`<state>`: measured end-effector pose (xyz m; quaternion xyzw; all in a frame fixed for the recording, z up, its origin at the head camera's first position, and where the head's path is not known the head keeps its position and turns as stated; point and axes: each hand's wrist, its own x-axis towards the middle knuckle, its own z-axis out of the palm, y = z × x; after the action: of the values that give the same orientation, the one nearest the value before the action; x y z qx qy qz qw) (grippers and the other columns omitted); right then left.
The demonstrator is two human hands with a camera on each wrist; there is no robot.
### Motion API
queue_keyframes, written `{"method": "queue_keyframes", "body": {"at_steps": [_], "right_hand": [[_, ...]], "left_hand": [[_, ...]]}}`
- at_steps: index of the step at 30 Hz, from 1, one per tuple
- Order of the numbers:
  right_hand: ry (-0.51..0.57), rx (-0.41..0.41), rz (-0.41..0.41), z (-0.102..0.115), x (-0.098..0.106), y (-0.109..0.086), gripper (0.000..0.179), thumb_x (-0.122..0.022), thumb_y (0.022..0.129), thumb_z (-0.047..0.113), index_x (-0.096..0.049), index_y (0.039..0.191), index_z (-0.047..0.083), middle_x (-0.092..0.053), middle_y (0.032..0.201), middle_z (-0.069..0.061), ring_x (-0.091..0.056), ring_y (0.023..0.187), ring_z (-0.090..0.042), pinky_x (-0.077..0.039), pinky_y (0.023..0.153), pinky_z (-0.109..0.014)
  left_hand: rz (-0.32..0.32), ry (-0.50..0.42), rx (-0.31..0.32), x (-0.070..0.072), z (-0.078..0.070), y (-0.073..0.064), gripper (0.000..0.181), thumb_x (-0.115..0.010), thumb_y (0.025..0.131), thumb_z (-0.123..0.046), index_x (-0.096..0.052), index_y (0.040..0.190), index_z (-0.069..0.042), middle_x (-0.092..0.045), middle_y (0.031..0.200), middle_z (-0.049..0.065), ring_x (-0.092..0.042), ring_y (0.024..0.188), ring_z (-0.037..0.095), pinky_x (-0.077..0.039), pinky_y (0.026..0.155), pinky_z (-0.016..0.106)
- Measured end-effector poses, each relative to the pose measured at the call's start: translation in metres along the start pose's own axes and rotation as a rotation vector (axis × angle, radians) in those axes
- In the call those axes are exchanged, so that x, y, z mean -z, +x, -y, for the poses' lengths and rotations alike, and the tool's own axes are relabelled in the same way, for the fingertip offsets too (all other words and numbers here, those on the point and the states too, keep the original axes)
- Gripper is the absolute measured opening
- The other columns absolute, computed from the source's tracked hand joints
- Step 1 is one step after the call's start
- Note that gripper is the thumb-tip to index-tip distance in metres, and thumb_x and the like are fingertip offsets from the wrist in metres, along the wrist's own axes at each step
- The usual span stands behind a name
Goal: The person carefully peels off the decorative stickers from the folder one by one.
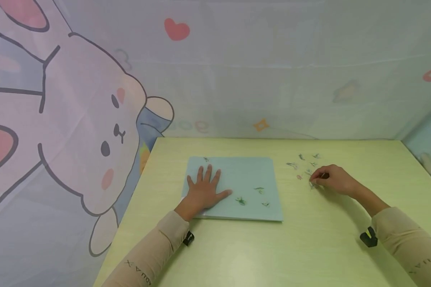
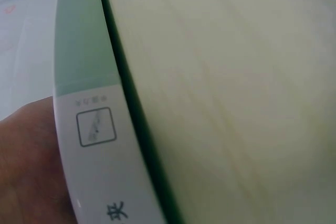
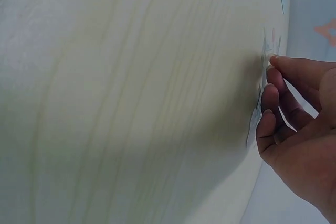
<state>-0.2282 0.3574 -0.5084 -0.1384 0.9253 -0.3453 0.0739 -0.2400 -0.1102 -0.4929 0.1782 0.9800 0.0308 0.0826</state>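
My left hand (image 1: 202, 193) lies flat with fingers spread on a pale green file folder (image 1: 244, 171). The folder's white label (image 2: 100, 166) shows along its edge in the left wrist view. Small green plant stickers (image 1: 241, 201) are on the folder's lower right, and another small sticker (image 1: 206, 159) is near its top left. Right of the folder, my right hand (image 1: 333, 180) pinches a small clear flower sticker (image 1: 311, 185) between thumb and forefinger, low over the table. In the right wrist view the other fingers (image 3: 270, 98) are curled behind the pinch.
Several loose flower stickers (image 1: 292, 165) lie on the pale wood-grain table (image 1: 237, 251), just beyond my right hand. A printed cloth (image 1: 273, 71) with a cartoon rabbit hangs behind and to the left of the table.
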Motion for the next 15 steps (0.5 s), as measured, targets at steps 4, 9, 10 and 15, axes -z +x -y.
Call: {"method": "queue_keyframes", "body": {"at_steps": [4,9,10,15], "right_hand": [[-0.017,0.013,-0.019,0.0012,-0.0001,-0.0006,0.015,-0.070,0.104,0.012,-0.081,0.111,0.007,-0.074,0.110,-0.009,-0.065,0.093,-0.017,-0.053,0.077,-0.031],[-0.005,0.002,-0.040,0.0017,-0.0015,-0.0007,0.016,-0.070,0.104,0.014,-0.080,0.112,0.006,-0.074,0.107,-0.008,-0.064,0.090,-0.018,-0.052,0.074,-0.031],[-0.002,-0.001,-0.045,0.0018,-0.0022,-0.0004,0.016,-0.071,0.104,0.015,-0.080,0.113,0.005,-0.074,0.106,-0.007,-0.064,0.089,-0.019,-0.052,0.073,-0.031],[0.003,-0.002,-0.074,0.0031,-0.0066,0.0029,0.020,-0.070,0.105,0.021,-0.078,0.113,0.004,-0.075,0.103,-0.006,-0.065,0.089,-0.020,-0.053,0.072,-0.031]], "left_hand": [[-0.004,-0.004,-0.003,-0.0004,0.0008,-0.0002,0.091,-0.043,0.102,-0.076,-0.025,0.171,-0.020,-0.011,0.177,0.016,-0.007,0.162,0.045,-0.016,0.117,0.080],[-0.007,-0.003,-0.007,-0.0016,0.0018,0.0005,0.091,-0.044,0.102,-0.076,-0.025,0.171,-0.019,-0.012,0.177,0.016,-0.008,0.162,0.045,-0.016,0.117,0.080],[-0.007,-0.004,-0.007,-0.0017,0.0019,0.0004,0.091,-0.044,0.102,-0.076,-0.025,0.171,-0.019,-0.012,0.177,0.016,-0.008,0.162,0.045,-0.016,0.117,0.080],[-0.010,-0.010,-0.011,-0.0016,0.0018,-0.0002,0.091,-0.044,0.102,-0.076,-0.026,0.171,-0.019,-0.012,0.177,0.016,-0.008,0.162,0.045,-0.016,0.116,0.080]]}}
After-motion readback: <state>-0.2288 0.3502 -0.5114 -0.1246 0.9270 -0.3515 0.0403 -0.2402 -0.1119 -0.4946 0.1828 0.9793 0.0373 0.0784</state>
